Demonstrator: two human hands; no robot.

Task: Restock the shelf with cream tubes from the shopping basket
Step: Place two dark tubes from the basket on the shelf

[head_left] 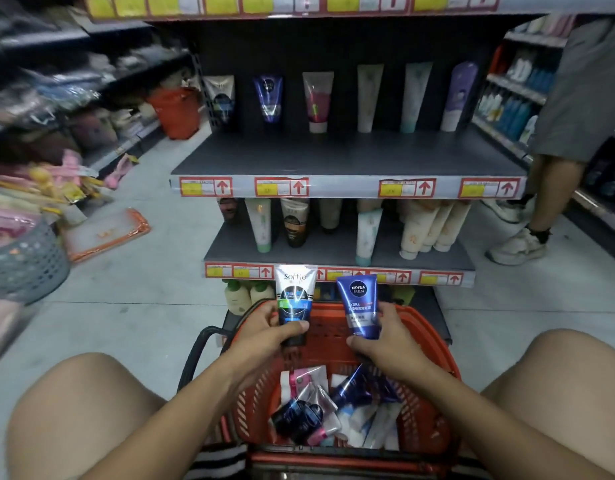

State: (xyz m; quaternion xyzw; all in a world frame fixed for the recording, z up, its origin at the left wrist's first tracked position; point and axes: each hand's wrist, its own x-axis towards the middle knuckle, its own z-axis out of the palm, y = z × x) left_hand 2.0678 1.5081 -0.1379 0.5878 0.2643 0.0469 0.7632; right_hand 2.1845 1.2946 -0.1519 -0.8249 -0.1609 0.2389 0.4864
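Above the basket, just in front of my knees, I hold one tube in each hand. My left hand (264, 332) grips the black-and-white Softto tube (295, 299) near its cap end, thumb across the front, fingers wrapped behind. My right hand (385, 341) pinches the blue Nivea tube (359, 306) the same way, low down, with the crimped end pointing up. Both tubes stand upright, near each other but apart.

To shelve these well, I judge I should keep them cap-down, as the tubes already on the shelf stand, and carry each up to its match: a dark-and-white tube (222, 98) at the far left of the upper shelf (347, 157), a blue tube (268, 98) just beside it. Setting each in front of its twin keeps the rows neat.

Beyond my hands, the upper shelf has broad bare room in front of its single back row, so nothing crowds the placement. Its front edge with price labels (282, 187) juts toward me, and I must lift over it. Below my wrists, the orange shopping basket (434, 344) holds many more tubes (337, 410) in a heap. Off to the right of my right hand, another person's legs (548, 188) stand close to the shelf corner.
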